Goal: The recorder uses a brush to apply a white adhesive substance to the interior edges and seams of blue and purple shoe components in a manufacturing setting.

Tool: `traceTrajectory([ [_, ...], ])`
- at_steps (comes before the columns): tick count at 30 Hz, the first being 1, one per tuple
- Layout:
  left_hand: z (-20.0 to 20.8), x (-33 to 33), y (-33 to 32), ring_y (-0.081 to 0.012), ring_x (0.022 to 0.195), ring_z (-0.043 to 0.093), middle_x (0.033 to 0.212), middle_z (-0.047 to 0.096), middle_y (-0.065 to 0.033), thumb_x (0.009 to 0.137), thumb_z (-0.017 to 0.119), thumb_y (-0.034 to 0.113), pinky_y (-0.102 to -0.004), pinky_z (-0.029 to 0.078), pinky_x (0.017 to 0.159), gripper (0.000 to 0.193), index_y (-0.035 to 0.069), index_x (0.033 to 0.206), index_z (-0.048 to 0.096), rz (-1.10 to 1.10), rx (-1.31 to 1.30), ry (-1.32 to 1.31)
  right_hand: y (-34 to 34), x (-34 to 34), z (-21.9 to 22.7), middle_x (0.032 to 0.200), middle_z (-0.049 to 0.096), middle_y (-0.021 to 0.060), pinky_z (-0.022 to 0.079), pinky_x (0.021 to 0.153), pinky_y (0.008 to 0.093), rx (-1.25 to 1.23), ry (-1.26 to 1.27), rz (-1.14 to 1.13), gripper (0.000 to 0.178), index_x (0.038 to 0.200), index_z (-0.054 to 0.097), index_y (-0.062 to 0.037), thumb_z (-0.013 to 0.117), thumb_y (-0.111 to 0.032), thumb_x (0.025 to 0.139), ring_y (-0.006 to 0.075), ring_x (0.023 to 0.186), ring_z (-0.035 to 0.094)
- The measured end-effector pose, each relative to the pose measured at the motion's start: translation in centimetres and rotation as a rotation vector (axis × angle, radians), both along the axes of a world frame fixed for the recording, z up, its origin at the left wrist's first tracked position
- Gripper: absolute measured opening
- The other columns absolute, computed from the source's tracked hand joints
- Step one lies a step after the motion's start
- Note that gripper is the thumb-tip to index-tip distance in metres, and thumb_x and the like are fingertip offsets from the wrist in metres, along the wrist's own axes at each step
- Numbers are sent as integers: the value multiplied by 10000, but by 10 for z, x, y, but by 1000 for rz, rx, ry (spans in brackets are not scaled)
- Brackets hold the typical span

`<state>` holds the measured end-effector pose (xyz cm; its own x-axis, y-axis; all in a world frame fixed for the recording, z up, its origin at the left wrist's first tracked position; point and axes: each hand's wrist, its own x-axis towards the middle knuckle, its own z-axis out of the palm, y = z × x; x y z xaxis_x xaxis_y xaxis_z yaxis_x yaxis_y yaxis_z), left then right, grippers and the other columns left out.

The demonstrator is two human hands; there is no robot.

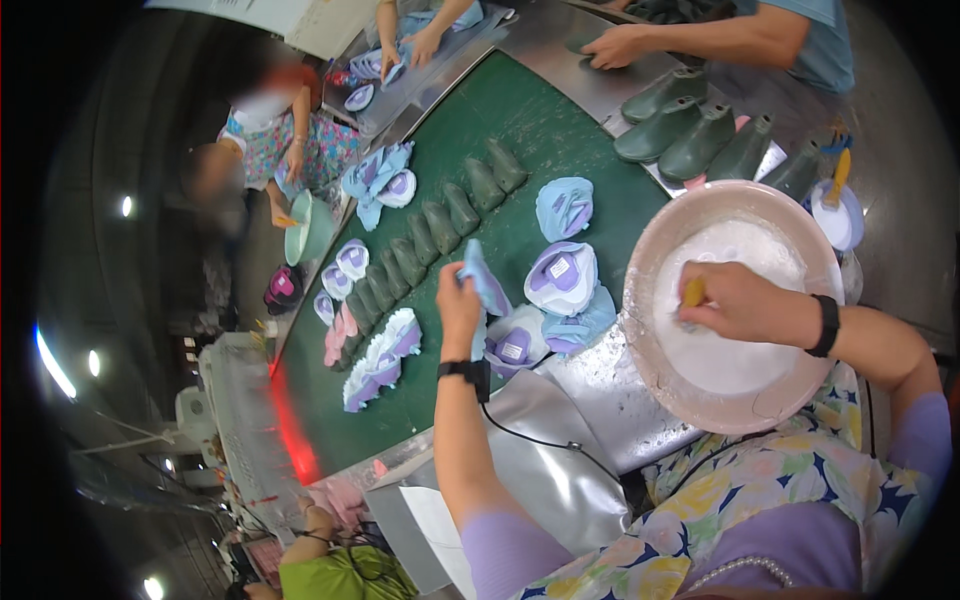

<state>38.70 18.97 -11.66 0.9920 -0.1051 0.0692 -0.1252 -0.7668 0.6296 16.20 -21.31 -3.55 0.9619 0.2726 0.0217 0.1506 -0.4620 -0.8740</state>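
My left hand (460,305) is closed on a light blue and purple shoe upper (484,280), held above the green belt. My right hand (740,300) grips the yellow handle of a brush (692,292) inside a wide pinkish basin (650,375). White liquid (735,350) lies in the basin, and the brush's lower end is hard to make out there. More shoe uppers with white edges and purple insides lie close to my left hand, one a blue and purple upper (562,280) and another a white and purple upper (514,340).
Dark green shoe lasts (440,227) line the green belt (540,120); several more lasts (665,130) stand beyond the basin. A white pot (838,225) with a yellow-handled brush stands right of it. A grey sheet (530,420) lies nearest me. Other people work around the belt.
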Motion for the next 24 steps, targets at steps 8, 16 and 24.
traceTrajectory([
  [8,86,-109,-72,-244,1124,613,1285,593,-130,963,547,210,-400,513,960,445,18,1361,490,-163,-1003,572,-33,-10,-29,806,651,150,496,697,452,-308,-253,259,164,889,567,-57,682,-138,803,358,771,649],
  [16,73,-153,-152,-231,1131,611,1313,576,-123,979,503,140,-390,505,980,420,14,1379,477,-334,-836,635,-71,-13,42,791,634,86,493,686,303,227,-299,-101,202,895,565,-34,697,-175,836,201,694,628],
  [24,87,-187,-218,-258,1198,562,1338,546,-107,993,488,309,-436,469,1017,474,93,1409,425,-182,-1193,631,-58,-30,29,721,635,167,490,627,351,282,-266,-416,272,901,563,12,715,-189,800,314,692,652],
])
